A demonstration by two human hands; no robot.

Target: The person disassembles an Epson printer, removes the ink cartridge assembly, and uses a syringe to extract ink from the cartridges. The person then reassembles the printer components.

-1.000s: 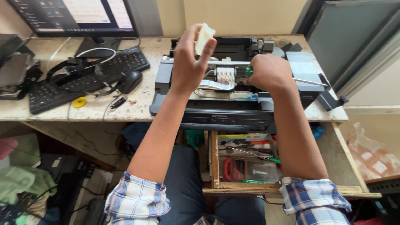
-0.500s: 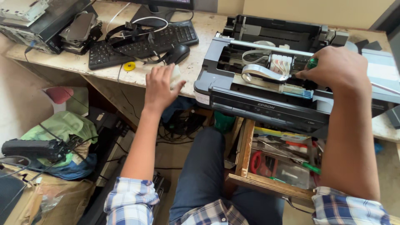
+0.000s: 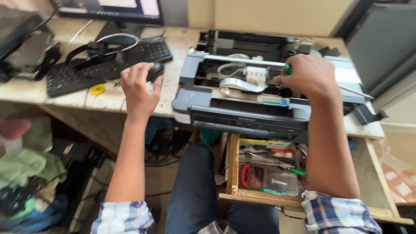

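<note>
Nearest you, below the desk edge, an open wooden drawer point(image 3: 232, 173) holds a jumble of small tools, just under your right forearm. Above it sits an opened printer point(image 3: 242, 95) with its cover off, ribbon cable point(image 3: 236, 84) and white carriage point(image 3: 255, 74) exposed. Your right hand point(image 3: 305, 78) is closed around a green-handled screwdriver point(image 3: 287, 69), resting on the printer's right side beside the carriage. Your left hand point(image 3: 139, 89) hovers open and holds nothing, fingers spread, just in front of a black mouse point(image 3: 155, 70). Beyond lie a black keyboard point(image 3: 108, 65), headphones point(image 3: 97, 47) and a monitor. A slip of the screwdriver could likely nick the ribbon cable, which lies close to your grip.
</note>
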